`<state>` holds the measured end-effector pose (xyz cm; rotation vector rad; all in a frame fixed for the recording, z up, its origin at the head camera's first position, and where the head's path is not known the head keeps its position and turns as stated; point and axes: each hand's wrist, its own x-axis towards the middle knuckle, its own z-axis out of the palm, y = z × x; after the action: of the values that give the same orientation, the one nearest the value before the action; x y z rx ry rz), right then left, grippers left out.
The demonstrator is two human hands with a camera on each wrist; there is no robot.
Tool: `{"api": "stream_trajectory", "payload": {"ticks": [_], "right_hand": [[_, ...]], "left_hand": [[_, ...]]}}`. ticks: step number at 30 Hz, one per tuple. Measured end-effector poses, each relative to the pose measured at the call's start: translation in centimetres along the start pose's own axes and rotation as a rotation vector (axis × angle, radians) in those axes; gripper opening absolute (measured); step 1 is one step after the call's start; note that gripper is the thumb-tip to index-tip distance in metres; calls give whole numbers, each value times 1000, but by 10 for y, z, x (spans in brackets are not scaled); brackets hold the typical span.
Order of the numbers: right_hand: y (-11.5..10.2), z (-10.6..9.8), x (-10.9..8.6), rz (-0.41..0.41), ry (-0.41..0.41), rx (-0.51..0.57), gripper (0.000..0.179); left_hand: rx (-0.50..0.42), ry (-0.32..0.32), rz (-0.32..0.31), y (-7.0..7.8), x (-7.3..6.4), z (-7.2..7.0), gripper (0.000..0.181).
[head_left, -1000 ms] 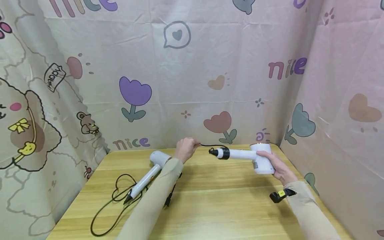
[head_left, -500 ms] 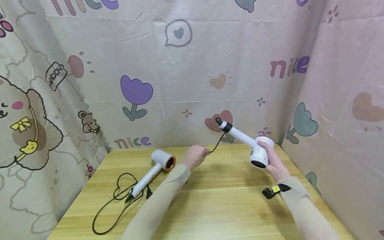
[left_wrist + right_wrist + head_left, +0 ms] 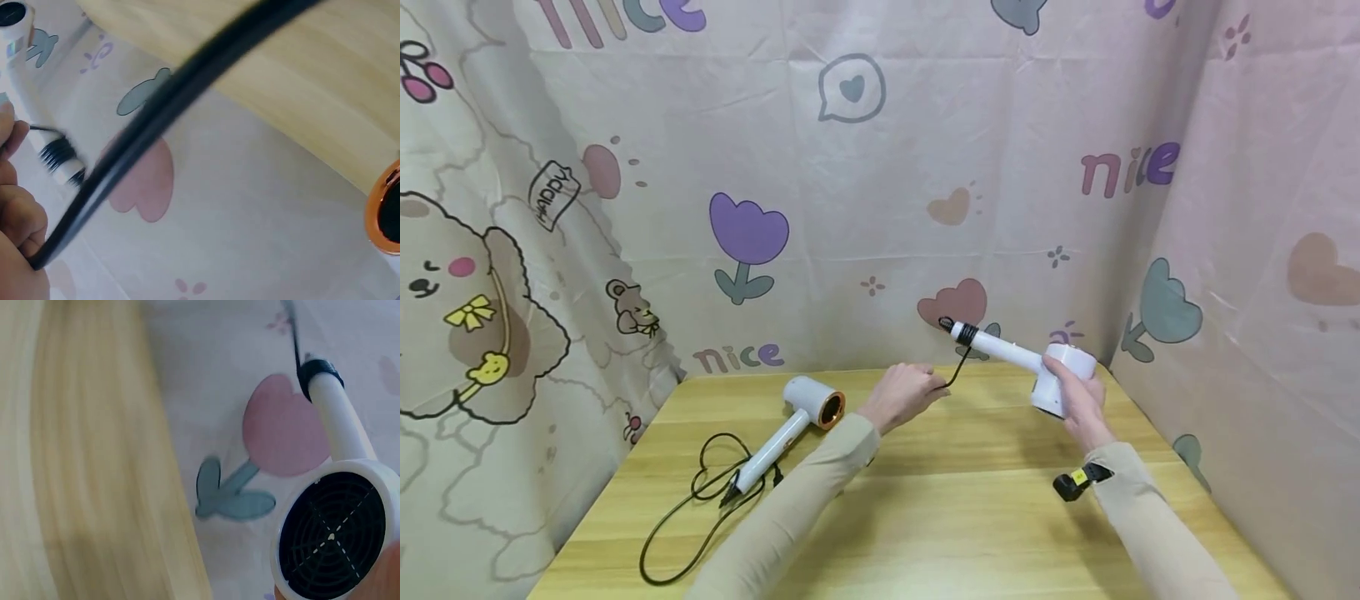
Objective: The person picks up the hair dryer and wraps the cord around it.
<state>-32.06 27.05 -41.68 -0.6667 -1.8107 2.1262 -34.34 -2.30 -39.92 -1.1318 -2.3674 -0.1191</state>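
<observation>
My right hand (image 3: 1082, 400) grips the wide head of a white hair dryer (image 3: 1006, 352), held above the table with its handle pointing up and left. Black cord is wound round the end of that handle. In the right wrist view the dark round grille (image 3: 331, 537) of this dryer shows. My left hand (image 3: 906, 393) pinches the black cord (image 3: 959, 367), which runs up to the coil. Close in the left wrist view, a thick stretch of cord (image 3: 156, 106) crosses past the hand. On the table's left lies a second white hair dryer (image 3: 771, 450) with an orange-rimmed opening.
A loose black cord (image 3: 658, 533) loops over the wooden table (image 3: 955, 533) beside the second dryer. Printed cloth (image 3: 850, 192) hangs behind the table and along both sides. A black camera (image 3: 1070, 485) is strapped at my right wrist.
The held dryer's handle has swung from level to pointing up and left, dipping slightly in the last half second. My left hand has moved right and lower with the cord.
</observation>
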Motion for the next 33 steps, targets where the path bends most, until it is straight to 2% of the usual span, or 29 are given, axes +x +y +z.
{"api": "stream_trajectory", "payload": {"ticks": [4, 9, 12, 15, 19, 23, 28, 33], "right_hand": [[7, -1, 1, -135, 37, -219, 92], [10, 0, -6, -320, 65, -494, 97], [8, -1, -8, -403, 22, -588, 98], [3, -4, -7, -470, -61, -681, 95], [-6, -9, -5, -535, -187, -725, 90], [-14, -11, -4, -544, -268, -742, 86], [-17, -12, -5, -559, -379, -772, 82], [-15, -16, -5, -575, -507, -699, 72]], "left_hand": [[29, 26, 3, 1, 0, -8, 16], [57, 53, 5, 1, 3, -13, 16], [60, 57, 25, -2, 5, -18, 14], [50, 70, 28, -10, 6, -25, 12], [66, 113, -1, -22, 9, -30, 14], [86, 146, -44, -31, 12, -30, 14], [34, 133, -99, -37, 13, -27, 14], [-35, 89, -174, -44, 9, -24, 16]]}}
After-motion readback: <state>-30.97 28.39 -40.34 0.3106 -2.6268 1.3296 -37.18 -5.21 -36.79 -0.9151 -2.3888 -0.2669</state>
